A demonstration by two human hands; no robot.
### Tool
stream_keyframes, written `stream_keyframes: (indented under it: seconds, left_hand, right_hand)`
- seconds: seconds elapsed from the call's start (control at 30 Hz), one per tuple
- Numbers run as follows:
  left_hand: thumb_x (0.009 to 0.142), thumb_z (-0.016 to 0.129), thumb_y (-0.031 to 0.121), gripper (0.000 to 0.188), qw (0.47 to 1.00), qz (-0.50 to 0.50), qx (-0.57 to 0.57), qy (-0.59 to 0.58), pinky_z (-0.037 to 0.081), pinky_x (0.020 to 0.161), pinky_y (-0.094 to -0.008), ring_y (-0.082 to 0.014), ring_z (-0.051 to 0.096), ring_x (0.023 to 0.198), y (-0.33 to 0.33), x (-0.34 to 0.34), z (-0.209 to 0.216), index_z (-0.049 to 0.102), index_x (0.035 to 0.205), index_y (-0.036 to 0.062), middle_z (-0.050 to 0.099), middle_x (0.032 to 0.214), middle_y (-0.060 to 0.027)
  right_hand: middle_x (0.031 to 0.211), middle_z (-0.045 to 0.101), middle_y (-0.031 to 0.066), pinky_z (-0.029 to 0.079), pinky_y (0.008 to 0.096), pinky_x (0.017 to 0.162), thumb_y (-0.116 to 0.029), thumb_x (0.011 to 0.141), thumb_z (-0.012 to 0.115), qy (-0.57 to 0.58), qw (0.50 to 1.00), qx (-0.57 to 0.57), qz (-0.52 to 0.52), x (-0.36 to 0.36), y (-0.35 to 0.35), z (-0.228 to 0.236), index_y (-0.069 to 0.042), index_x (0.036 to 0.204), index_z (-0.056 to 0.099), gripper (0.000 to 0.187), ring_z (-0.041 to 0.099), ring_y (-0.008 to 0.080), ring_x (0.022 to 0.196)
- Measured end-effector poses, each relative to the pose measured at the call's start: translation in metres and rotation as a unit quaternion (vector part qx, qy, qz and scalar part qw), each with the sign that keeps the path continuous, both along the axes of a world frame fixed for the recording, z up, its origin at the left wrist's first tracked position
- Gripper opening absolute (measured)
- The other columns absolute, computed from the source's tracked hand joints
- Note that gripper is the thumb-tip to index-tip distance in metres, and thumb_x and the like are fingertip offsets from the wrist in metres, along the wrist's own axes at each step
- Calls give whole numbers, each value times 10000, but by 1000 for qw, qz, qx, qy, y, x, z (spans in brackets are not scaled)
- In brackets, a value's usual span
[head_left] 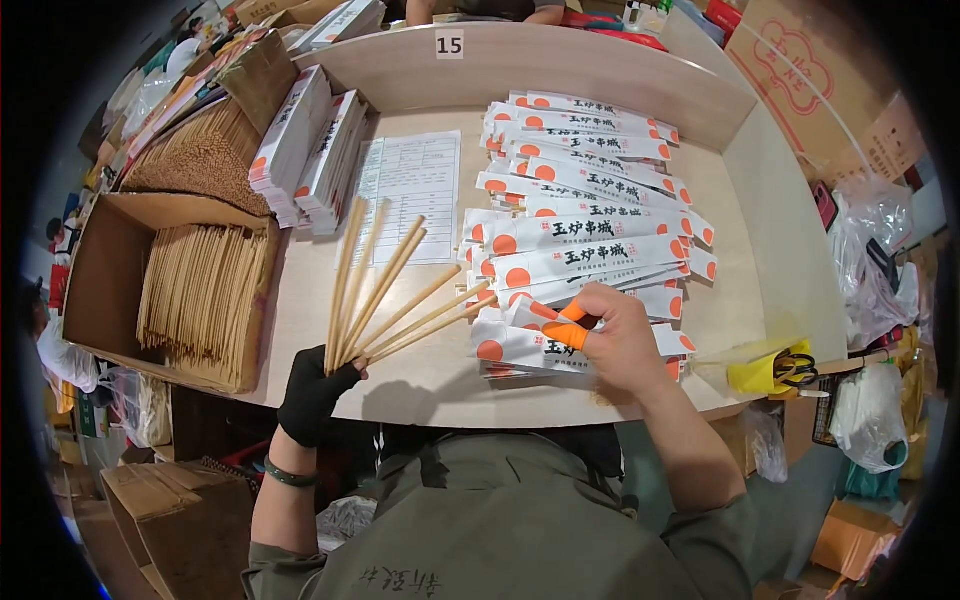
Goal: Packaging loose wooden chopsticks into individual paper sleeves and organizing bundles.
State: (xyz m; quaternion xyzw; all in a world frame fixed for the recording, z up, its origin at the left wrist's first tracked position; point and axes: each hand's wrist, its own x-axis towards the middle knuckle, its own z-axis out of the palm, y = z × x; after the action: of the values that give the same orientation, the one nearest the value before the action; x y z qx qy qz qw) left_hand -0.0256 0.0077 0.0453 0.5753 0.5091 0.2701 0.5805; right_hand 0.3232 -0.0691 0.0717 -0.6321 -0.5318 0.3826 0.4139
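My left hand point(312, 402), in a black fingerless glove, grips several wooden chopsticks point(392, 268) by their lower ends. They fan out upward and to the right, and a few look blurred. My right hand point(622, 338), with orange covers on its fingertips, pinches the white paper chopstick sleeve point(528, 316) at the near side of the pile. That sleeve is partly hidden by the fingers. Beyond it lies a spread pile of white paper sleeves point(600, 181) with red-orange dots and black print. The nearest chopstick tips reach close to the pile's left edge.
At the left, a cardboard box point(259, 345) holds many loose chopsticks, with another stack of chopsticks point(195, 160) behind it. Bundled sleeves point(292, 140) stand beside a printed sheet point(432, 180). A yellow holder point(757, 374) with scissors point(797, 368) sits at the right edge. Low walls border the table.
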Motion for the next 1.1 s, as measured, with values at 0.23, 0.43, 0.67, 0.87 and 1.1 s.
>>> stream_keyframes:
  seconds: [0.23,0.43,0.67,0.87,1.1]
  left_hand:
    - [826,706,147,177,995,-88,-20,45,461,637,-237,-89,592,702,2,-8,4,685,915,-5,651,726,-31]
    - [878,650,203,218,992,-117,39,12,488,746,-286,-138,622,824,6,10,15,673,913,-11,669,847,-75]
    - [956,530,220,186,932,41,77,-351,494,739,-283,-146,584,873,13,113,-15,548,1021,47,622,987,-78]
    - [934,515,150,220,992,78,102,-3,346,490,-184,-28,439,545,12,69,-44,619,1079,20,594,730,2]
    - [920,567,159,192,996,77,14,-39,408,543,-201,-60,522,589,-13,63,-40,632,980,-11,633,739,-37]
  right_hand:
    - [718,541,23,388,273,589,-98,721,780,-28,999,12,27,1,-2,-2,-12,773,658,158,490,125,657]
    - [795,589,80,452,327,627,-116,724,729,-234,949,164,133,-6,-1,-6,-39,825,672,139,571,244,743]
    - [847,589,82,466,378,696,-148,714,669,-386,861,270,192,-38,33,1,-33,981,645,291,573,267,809]
    - [925,586,83,456,358,706,-143,740,701,-472,840,188,192,-33,-18,-49,-5,875,608,215,572,260,863]
    - [843,575,73,459,342,638,-89,728,699,-428,834,332,103,-35,-23,-65,-22,777,602,127,582,244,796]
